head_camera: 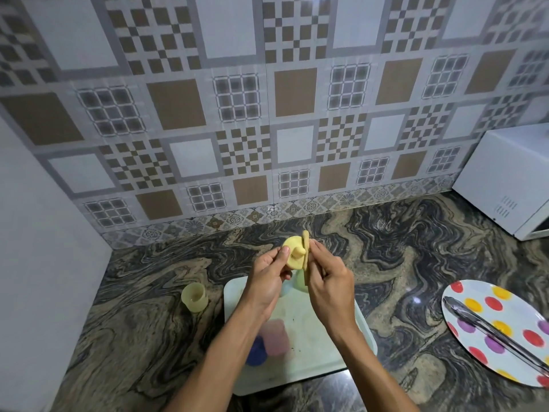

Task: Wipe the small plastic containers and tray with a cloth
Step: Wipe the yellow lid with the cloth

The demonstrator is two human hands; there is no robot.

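My left hand (271, 273) holds a small yellow plastic piece (292, 254) with a stub in its middle, raised above the pale tray (335, 352). My right hand (326, 281) pinches a thin tan strip (306, 257), which may be the cloth, against the piece's right edge. On the tray lie a pink container (277, 337) and a blue one (256, 353), partly hidden by my left forearm. A pale green container (300, 282) shows behind my hands. A yellow container (194, 297) stands on the counter left of the tray.
The marbled counter (416, 263) runs to a tiled wall. A spotted oval plate (499, 331) with metal tongs (490, 331) lies at the right. A white microwave (505, 179) stands at the back right. A white wall panel closes the left side.
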